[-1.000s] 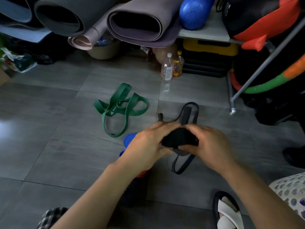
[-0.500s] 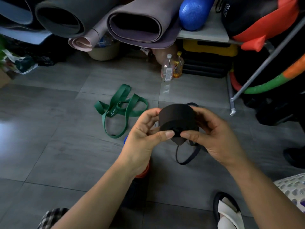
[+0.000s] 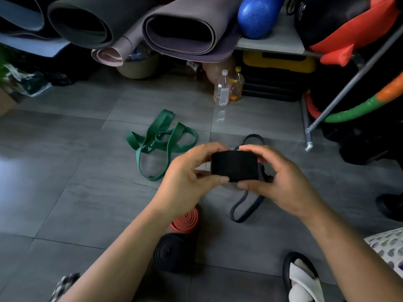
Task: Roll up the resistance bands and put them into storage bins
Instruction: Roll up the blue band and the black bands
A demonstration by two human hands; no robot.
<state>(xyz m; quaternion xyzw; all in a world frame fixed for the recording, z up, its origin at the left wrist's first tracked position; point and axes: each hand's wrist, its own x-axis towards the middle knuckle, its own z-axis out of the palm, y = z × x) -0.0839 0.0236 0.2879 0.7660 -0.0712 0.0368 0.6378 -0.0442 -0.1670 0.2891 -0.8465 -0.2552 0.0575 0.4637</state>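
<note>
**Item 1, black resistance band.** A part-wound coil held above the floor tiles at centre, between both hands.
- The left hand pinches the coil's left end between thumb and curled fingers.
- The right hand pinches the right end, with fingers over the top and the thumb beneath.
- The unwound tail hangs from the coil to the floor.

**Handling note.** We judge the winding unfinished.
- We advise keeping the tail taut and its edges flush with the wraps.
- One pinch should hold the outer wrap at every turn, or the coil may spring loose.

**Item 2, green resistance band.** Unrolled and tangled on the floor, far left of the hands.

**Item 3, coral roll and black roll.** Both are wound and lie on the floor near us, beside the left forearm.

**Item 4, white perforated bin.** Only a corner shows at the near right edge, well apart from the coil.

**Change noted.** Half a second ago the coil showed us its round spiral face. Now it is turned so that we see its outer wrap. The hands keep much the same place.
</note>
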